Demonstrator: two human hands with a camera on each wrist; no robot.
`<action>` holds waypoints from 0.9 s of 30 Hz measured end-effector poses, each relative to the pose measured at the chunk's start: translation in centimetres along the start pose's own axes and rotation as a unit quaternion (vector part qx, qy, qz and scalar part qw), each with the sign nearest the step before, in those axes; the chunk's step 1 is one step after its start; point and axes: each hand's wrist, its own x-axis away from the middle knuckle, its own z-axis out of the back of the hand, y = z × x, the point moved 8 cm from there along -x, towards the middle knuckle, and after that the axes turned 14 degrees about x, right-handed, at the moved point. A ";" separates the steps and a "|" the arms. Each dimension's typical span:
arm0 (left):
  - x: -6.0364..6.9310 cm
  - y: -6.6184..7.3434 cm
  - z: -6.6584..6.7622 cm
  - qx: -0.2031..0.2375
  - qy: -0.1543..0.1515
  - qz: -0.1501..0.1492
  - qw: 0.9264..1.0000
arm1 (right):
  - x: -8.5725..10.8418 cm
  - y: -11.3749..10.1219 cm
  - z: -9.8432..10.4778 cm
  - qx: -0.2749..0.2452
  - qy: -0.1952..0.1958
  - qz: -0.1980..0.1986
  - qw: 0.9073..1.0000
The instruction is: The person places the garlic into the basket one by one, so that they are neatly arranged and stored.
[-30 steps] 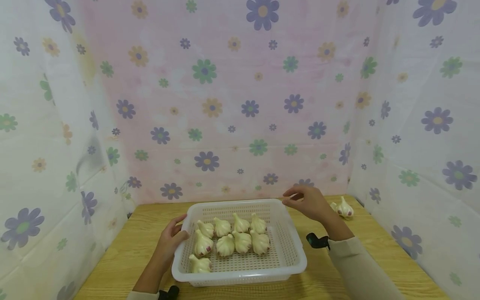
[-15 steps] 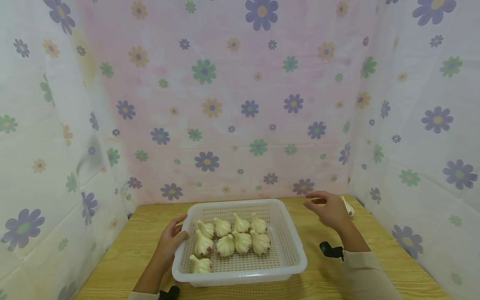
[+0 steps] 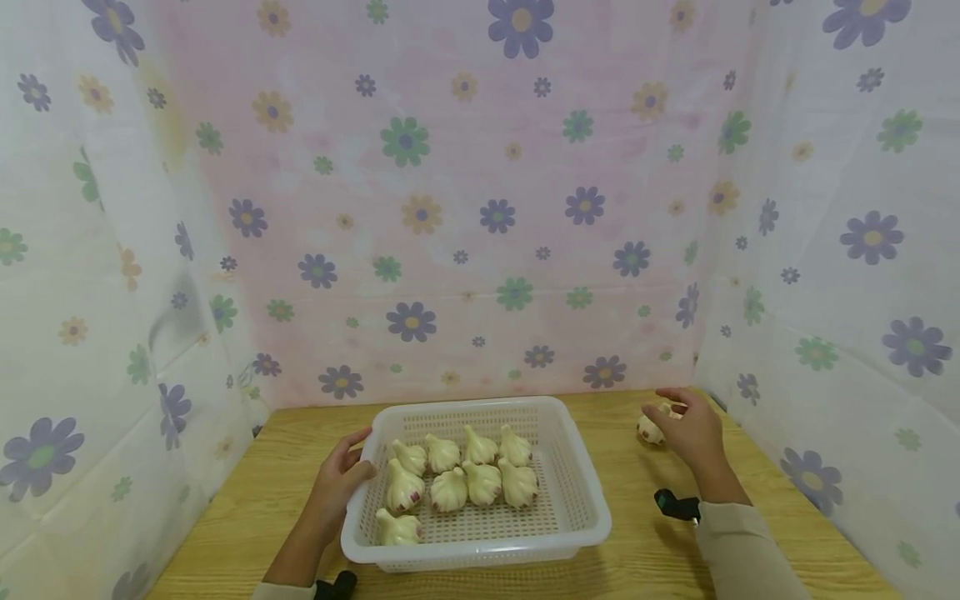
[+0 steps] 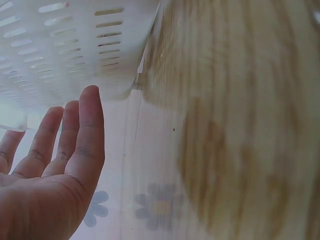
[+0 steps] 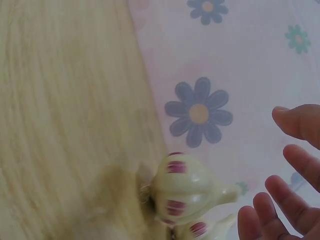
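Note:
In the head view, a white plastic basket (image 3: 480,554) stands on the table with several garlic bulbs (image 3: 483,483) in it. My left hand (image 3: 337,483) rests against the basket's left rim, thumb by the rim. In the left wrist view its fingers (image 4: 90,120) lie fairly straight beside the slotted wall. At the back right, my right hand (image 3: 693,429) hovers by a loose garlic bulb (image 3: 651,429), partly hidden behind the fingers. The right wrist view shows this bulb (image 5: 182,187) with purple marks, a second garlic bulb (image 5: 200,230) below it, and spread fingers apart from both.
The wooden table (image 3: 630,533) ends at a flowered cloth (image 3: 480,250) hung behind and at both sides. A dark wrist camera (image 3: 675,504) sits on the right wrist; another dark camera (image 3: 337,585) is on the left.
My right hand has moved right, from above the basket's back right corner to the loose garlic at the back right. The left hand and basket have stayed in place.

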 end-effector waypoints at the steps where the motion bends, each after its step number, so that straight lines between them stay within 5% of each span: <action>1: 0.0 0.0 0.0 0.000 0.001 -0.001 1.000 | 0.0 0.3 -0.2 -0.003 -0.001 -0.002 1.000; 27: -0.1 -0.2 0.1 0.013 0.004 -0.008 1.000 | -0.1 4.1 -3.1 0.014 -0.021 -0.049 0.998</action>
